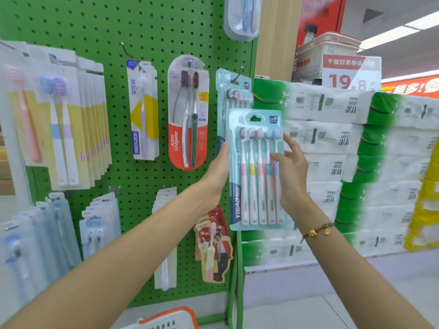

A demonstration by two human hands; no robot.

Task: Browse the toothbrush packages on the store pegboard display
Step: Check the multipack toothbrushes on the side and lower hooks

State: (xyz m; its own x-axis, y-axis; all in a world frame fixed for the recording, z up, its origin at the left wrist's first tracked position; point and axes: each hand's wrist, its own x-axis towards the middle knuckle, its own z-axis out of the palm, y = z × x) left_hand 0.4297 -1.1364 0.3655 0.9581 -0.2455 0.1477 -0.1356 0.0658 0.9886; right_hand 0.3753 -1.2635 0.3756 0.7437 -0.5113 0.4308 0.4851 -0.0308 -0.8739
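A teal five-brush toothbrush pack (257, 169) is held upright in front of the green pegboard's (152, 32) right edge. The left hand (217, 172) grips its left edge; the right hand (293, 169) pinches its right edge. A matching pack (234, 91) hangs behind.

Store surroundings beside the display

White and green wrapped tissue packs (327, 148) are stacked in rows to the right. A price sign (351, 71) reading 19.8 is stood on top of them, with a white plastic basket (318, 53) set behind it. Yellow packs (425, 205) are seen at the far right. An orange-rimmed shopping basket (166, 320) is cut off by the bottom edge.
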